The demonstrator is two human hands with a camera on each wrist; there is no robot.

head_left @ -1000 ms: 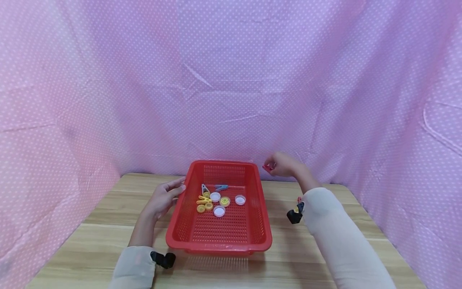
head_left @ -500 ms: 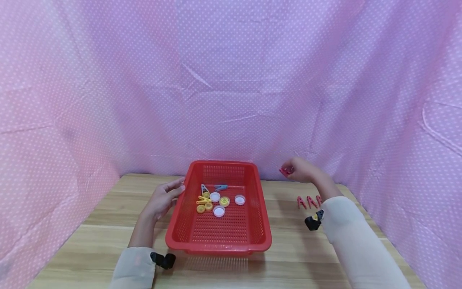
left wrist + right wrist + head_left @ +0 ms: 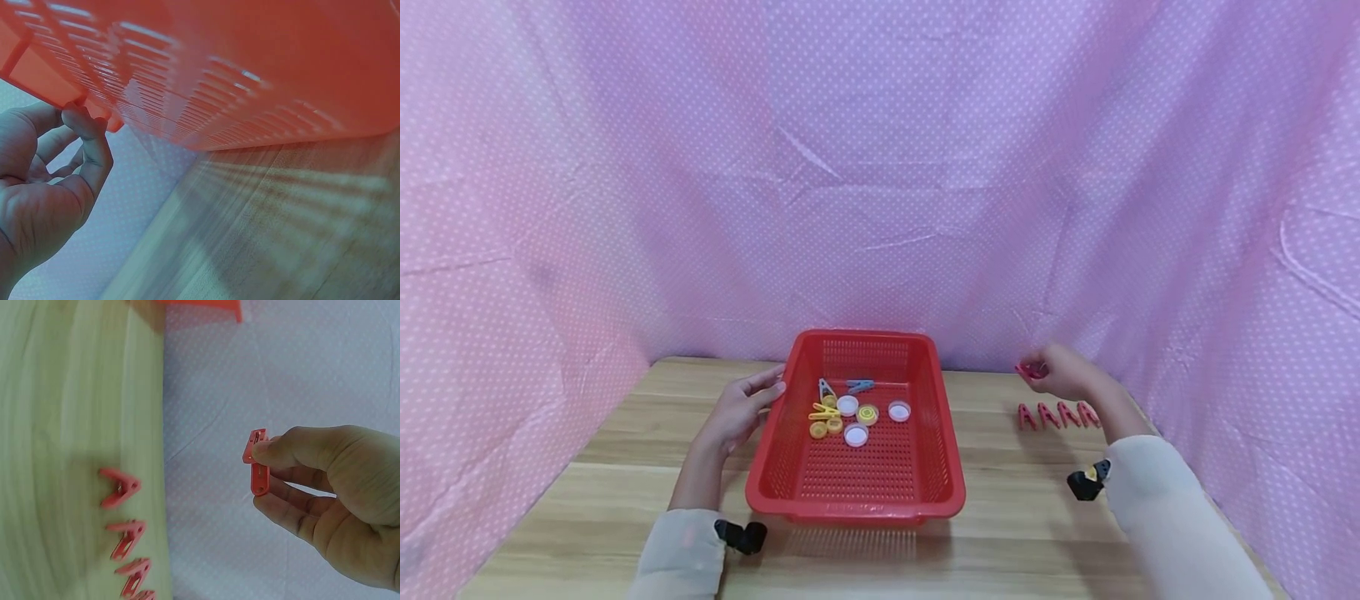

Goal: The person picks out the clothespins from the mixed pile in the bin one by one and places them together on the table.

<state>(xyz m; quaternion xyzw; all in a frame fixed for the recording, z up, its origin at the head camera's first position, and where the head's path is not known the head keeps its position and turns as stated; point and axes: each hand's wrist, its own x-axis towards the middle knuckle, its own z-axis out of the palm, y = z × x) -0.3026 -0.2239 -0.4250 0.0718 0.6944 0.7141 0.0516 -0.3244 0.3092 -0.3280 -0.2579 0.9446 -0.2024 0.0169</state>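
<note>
Near the left edge of your worktop (image 3: 587, 492), your left hand (image 3: 734, 418) pinched the rim of the red basket (image 3: 857, 507) between thumb and fingers. From left to right inside the basket lay small yellow caps (image 3: 817, 430), a yellow clip (image 3: 824, 412), a pale grey clip (image 3: 825, 389), white lids (image 3: 856, 435) and a blue clip (image 3: 862, 386), the last toward the far end. By the worktop's far right corner, your raised right hand (image 3: 1063, 372) grasped a red clip (image 3: 259, 479) between thumb and fingertips. Nearer you, four more red clips (image 3: 1047, 415) lay in a row beside the right edge.
</note>
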